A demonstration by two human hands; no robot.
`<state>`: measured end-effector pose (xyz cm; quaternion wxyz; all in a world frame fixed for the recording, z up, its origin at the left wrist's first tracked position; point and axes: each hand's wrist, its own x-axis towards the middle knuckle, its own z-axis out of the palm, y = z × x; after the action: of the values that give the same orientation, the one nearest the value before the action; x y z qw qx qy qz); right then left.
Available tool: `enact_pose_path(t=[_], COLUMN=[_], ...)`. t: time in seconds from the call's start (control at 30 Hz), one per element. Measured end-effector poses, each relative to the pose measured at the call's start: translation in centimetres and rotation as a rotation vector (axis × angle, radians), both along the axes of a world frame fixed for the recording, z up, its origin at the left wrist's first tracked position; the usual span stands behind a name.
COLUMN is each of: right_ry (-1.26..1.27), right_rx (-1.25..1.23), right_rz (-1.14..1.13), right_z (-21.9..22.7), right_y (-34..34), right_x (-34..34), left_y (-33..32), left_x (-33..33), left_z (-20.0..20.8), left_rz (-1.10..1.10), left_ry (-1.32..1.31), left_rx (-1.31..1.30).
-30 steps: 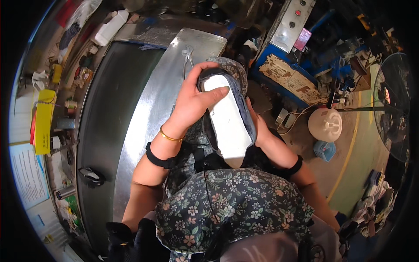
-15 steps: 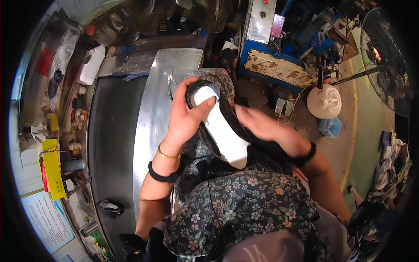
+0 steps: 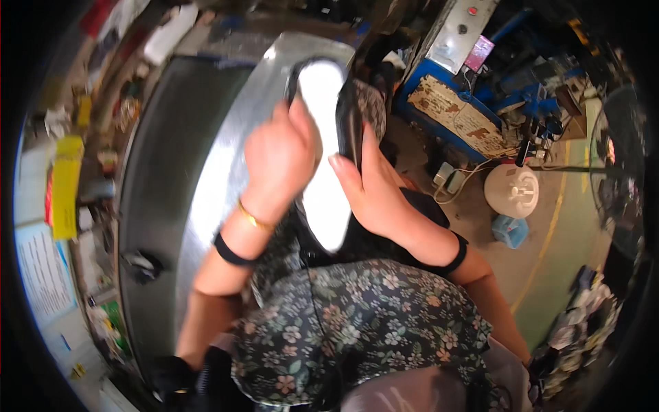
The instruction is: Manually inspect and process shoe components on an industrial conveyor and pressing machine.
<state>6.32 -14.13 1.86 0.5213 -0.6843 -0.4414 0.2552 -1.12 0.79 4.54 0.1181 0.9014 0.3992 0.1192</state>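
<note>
In front of my floral apron is a black shoe upper (image 3: 353, 123) with a white sole-shaped piece (image 3: 322, 147) facing up inside its edges. It lies lengthwise, its narrower end toward me. My left hand (image 3: 281, 151) is closed at the left edge, fingers curled and slightly blurred. My right hand (image 3: 379, 189) holds the right side, its thumb on the white piece and its fingers along the black edge. Some fingertips are hidden behind the upper.
Left of me runs a shiny metal ledge (image 3: 218, 141) beside a dark belt (image 3: 161, 165), which carries a small dark shoe (image 3: 142, 266). To the right stand a blue machine (image 3: 453, 113), a white plastic jug (image 3: 511, 191), a blue basket (image 3: 510, 231) and a fan (image 3: 618, 144).
The upper has moved farther from me and turned more upright in the view. My right hand has come onto its right side; my left hand has shifted down its left edge. The view has swung.
</note>
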Motion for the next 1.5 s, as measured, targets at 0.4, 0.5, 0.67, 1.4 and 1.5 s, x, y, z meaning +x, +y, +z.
enact_pose_path(t=[0.4, 0.5, 0.67, 1.4, 1.5], right_ry=[0.086, 0.204, 0.088, 0.662, 0.269], right_rx=[0.140, 0.187, 0.107, 0.046, 0.180], right_rz=[-0.023, 0.037, 0.108, 0.208, 0.330], right_z=[-3.0, -4.1, -4.4, 2.6, 2.5], right_y=[-1.2, -2.0, -4.2, 3.6, 3.2], right_x=[-2.0, -1.6, -1.3, 7.4, 6.8], left_y=[-4.7, -4.9, -1.9, 0.5, 0.2], left_x=[-5.3, -4.2, -1.2, 0.4, 0.3], left_z=[-3.9, -5.7, -3.6, -3.5, -3.4], left_rz=[-0.244, -0.183, -0.245, -0.667, -0.632], left_ry=[-0.474, -0.767, -0.993, -0.750, -0.742], left_rx=[-0.314, -0.540, -0.836, -0.810, -0.811])
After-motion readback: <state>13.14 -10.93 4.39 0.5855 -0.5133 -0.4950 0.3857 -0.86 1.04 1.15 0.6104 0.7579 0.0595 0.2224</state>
